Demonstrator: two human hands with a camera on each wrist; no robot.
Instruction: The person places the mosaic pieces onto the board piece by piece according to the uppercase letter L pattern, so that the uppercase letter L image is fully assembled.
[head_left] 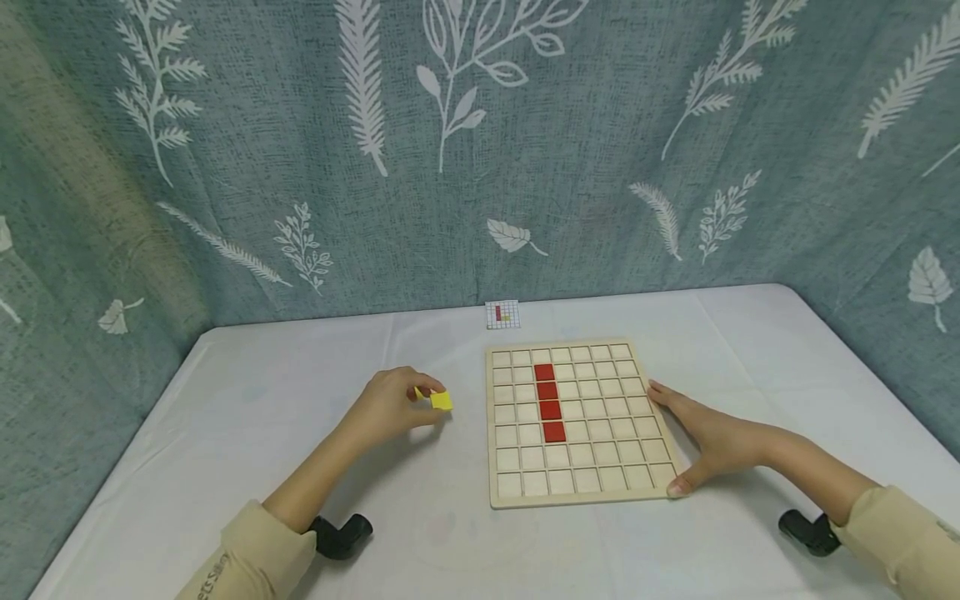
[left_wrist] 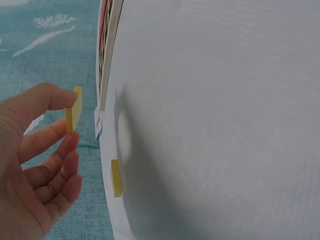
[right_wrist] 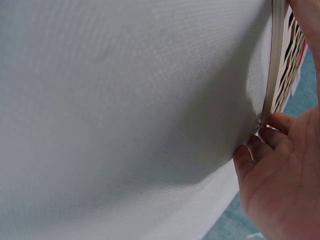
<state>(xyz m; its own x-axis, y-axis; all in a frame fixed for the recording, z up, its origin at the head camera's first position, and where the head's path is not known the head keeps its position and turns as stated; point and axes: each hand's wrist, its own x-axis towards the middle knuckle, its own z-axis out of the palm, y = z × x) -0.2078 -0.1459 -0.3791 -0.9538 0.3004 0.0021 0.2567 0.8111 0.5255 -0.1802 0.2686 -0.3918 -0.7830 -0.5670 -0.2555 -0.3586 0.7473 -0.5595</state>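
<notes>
Between thumb and fingertips my left hand [head_left: 396, 404] pinches a yellow square tile [head_left: 441, 401], held above the table left of the board. Another yellow tile [left_wrist: 116, 178] lies on the cloth in the left wrist view, mostly hidden behind the hand in the head view. The wooden grid board [head_left: 617, 477] lies flat, with a column of several red tiles [head_left: 550, 409] in its cells. My right hand [head_left: 712, 437] rests against the board's right edge, thumb at the near right corner and fingers, fairly straight, farther up the side.
Behind the board lies a small card [head_left: 502, 315] printed with a grid, a red bar and a yellow mark. A white cloth covers the table [head_left: 300, 367]. A patterned blue-green curtain [head_left: 420, 225] hangs behind. Black devices [head_left: 343, 536] sit by both wrists.
</notes>
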